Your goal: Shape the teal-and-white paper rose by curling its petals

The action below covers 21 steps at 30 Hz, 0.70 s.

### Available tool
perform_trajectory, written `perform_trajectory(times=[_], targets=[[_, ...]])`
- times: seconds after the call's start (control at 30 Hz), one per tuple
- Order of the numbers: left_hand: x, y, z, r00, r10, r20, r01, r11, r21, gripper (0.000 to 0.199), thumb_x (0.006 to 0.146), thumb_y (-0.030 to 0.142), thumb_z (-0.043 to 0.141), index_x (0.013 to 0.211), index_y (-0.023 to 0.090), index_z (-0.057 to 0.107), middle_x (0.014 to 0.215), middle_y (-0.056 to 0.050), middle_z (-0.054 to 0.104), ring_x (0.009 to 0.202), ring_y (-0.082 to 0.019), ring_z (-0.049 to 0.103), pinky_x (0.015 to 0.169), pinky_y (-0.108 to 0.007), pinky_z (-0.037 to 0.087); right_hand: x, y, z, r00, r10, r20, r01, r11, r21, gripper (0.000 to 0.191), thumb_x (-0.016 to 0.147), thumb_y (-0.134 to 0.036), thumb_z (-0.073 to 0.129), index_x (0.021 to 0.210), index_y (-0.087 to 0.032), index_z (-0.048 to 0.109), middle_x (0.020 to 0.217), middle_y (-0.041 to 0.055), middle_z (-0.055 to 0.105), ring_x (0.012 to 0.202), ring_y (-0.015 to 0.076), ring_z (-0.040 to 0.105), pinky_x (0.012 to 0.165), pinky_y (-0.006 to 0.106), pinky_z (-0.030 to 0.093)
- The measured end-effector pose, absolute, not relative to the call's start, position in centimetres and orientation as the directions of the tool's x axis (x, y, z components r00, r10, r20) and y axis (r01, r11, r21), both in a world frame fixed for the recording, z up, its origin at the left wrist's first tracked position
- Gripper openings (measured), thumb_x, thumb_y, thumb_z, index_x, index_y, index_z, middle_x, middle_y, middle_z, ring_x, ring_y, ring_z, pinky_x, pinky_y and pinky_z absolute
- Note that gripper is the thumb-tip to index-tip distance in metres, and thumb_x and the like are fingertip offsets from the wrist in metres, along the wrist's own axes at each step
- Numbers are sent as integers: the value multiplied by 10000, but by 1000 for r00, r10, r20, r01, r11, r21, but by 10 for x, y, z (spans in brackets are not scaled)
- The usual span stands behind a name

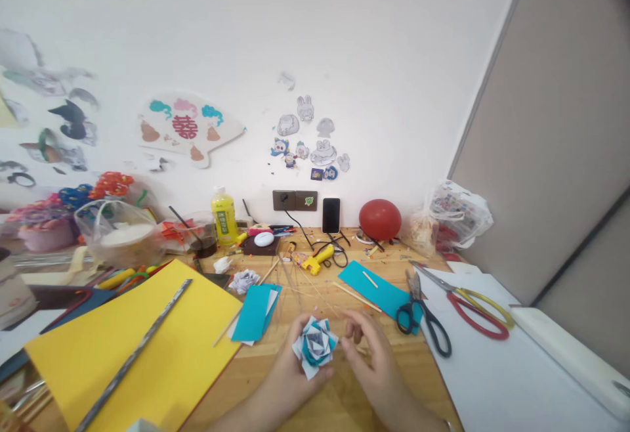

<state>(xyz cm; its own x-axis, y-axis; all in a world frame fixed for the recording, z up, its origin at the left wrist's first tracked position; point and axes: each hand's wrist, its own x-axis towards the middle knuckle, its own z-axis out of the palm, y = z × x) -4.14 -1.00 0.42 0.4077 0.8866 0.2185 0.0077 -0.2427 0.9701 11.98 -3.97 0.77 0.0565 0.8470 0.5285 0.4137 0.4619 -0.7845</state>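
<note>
My left hand (pixel 291 367) is wrapped round a folded paper flower (pixel 315 345) with blue and white-grey petals, held low over the wooden table. My right hand (pixel 369 352) is just to the right of the flower, its thumb close to a petal's edge. Its fingers are loosely curled, with a gap between thumb and forefinger and nothing visible in them. Whether the thumb touches the petal I cannot tell. Cut blue paper pieces (pixel 253 314) lie left of the hands, and a longer blue strip (pixel 377 287) lies beyond the right one. Behind them rests a grey paper flower (pixel 245 281).
Black-handled scissors (pixel 433 327) and red-and-yellow-handled scissors (pixel 480 314) lie at right, near white paper (pixel 512 379). A yellow glue gun (pixel 319 259) sits mid-table. Yellow sheet (pixel 162 327) with a dark patterned strip covers the left. Bottle (pixel 224 216), phone (pixel 331 215) and red balloon (pixel 380 219) stand along the wall.
</note>
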Motion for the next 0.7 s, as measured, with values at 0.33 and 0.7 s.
perform_trajectory(times=[0.33, 0.7], targets=[[-41, 9, 2, 311, 886, 346, -81, -338, 938, 595, 498, 541, 740, 908, 197, 479, 844, -30, 568, 782, -211, 575, 692, -316, 465, 109, -21, -3, -204, 977, 59, -255, 5, -967, 500, 652, -570, 660, 1006, -217, 654, 1018, 72, 647, 950, 265, 577, 799, 387, 447], [-37, 7, -3, 414, 846, 336, 4, -371, 929, 751, 534, 541, 725, 1104, 187, 388, 1073, -120, 567, 993, -283, 560, 854, -401, 436, 109, -24, 5, -212, 977, 7, -458, -93, -884, 395, 709, -460, 672, 990, -186, 628, 889, 44, 666, 811, 185, 616, 691, 281, 459]])
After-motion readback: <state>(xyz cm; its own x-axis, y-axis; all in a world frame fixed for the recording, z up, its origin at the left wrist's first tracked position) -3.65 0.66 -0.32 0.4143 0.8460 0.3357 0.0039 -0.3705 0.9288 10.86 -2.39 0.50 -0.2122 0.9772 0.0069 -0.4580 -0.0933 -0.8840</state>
